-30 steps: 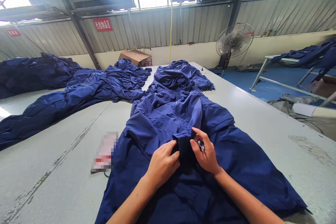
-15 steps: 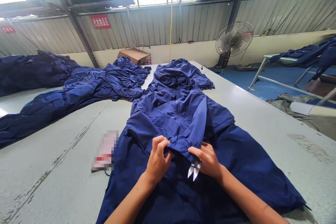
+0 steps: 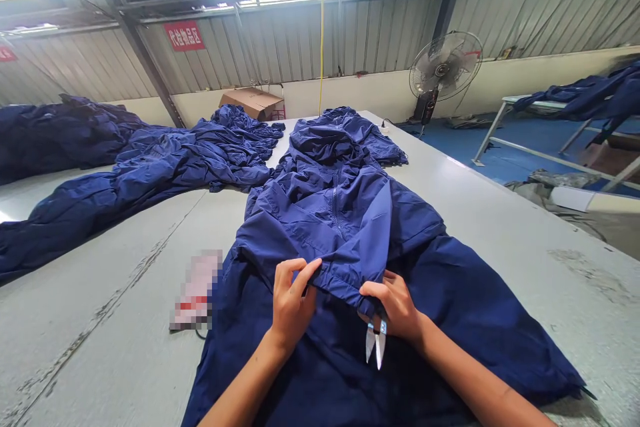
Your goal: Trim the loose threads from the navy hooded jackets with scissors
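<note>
A navy blue hooded jacket (image 3: 310, 220) with a front zipper lies spread on the table in front of me. My left hand (image 3: 291, 303) pinches the gathered edge of a lifted part of it between thumb and fingers. At the other end of that edge, my right hand (image 3: 401, 307) grips the cloth with its thumb on top. Thread snips (image 3: 377, 345) are also held in my right hand, their two blades apart and directed down toward me. Their handle is hidden by the palm and the cloth.
More navy garments (image 3: 195, 153) are heaped along the left and far end of the white table (image 3: 125, 267). A blurred pinkish item (image 3: 200, 290) lies left of the jacket. Beyond the table stand a fan (image 3: 443, 70), a cardboard box (image 3: 253, 103) and a metal-legged table (image 3: 493, 127) with garments.
My left hand has shifted slightly left along the edge, stretching it out between both hands. The snips in my right hand have swung to point more straight down. The view has tilted slightly.
</note>
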{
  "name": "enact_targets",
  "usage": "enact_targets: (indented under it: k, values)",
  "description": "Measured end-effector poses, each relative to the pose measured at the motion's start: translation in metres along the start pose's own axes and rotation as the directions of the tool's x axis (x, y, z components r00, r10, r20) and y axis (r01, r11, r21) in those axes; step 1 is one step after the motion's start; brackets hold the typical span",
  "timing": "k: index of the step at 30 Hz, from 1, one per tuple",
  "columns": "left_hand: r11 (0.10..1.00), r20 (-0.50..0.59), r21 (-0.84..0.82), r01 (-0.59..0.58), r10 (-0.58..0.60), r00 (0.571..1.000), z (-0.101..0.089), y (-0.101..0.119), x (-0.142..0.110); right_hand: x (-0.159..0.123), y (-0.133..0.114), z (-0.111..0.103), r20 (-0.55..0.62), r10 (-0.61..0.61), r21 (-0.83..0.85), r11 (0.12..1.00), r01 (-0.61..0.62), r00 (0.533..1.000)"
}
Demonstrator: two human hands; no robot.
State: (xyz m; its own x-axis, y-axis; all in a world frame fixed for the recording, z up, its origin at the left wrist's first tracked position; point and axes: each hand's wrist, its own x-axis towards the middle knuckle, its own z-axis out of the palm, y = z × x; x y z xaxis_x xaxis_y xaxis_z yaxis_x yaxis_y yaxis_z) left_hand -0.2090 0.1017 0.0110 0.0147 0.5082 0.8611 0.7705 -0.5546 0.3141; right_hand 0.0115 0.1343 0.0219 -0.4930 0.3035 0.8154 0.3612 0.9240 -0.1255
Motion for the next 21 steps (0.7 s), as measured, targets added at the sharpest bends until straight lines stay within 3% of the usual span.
enact_targets:
  k: [4, 15, 18, 21]
  values:
    - [1.000, -0.020, -0.013, 0.028, -0.028, 0.999, 0.0015, -0.0034, -0.0009, 0.0029, -0.0013, 0.0010, -0.085, -0.048, -0.034, 0.998, 0.045, 0.995]
    - [0.991, -0.022, -0.092, 0.094, -0.097, 0.995, 0.0007, -0.0048, -0.0043, -0.0012, -0.0018, 0.0061, -0.085, -0.006, -0.052, 0.999, 0.001, 0.996]
    - [0.977, 0.078, -0.141, 0.163, -0.153, 0.985, 0.0015, -0.0041, -0.0015, -0.0023, -0.0011, 0.0064, -0.097, 0.017, -0.053, 0.998, -0.023, 0.995]
    - [0.939, 0.239, -0.167, 0.302, -0.259, 0.936, 0.0039, -0.0022, 0.0023, -0.0042, 0.0003, 0.0074, -0.100, 0.028, -0.047, 0.998, -0.033, 0.995]
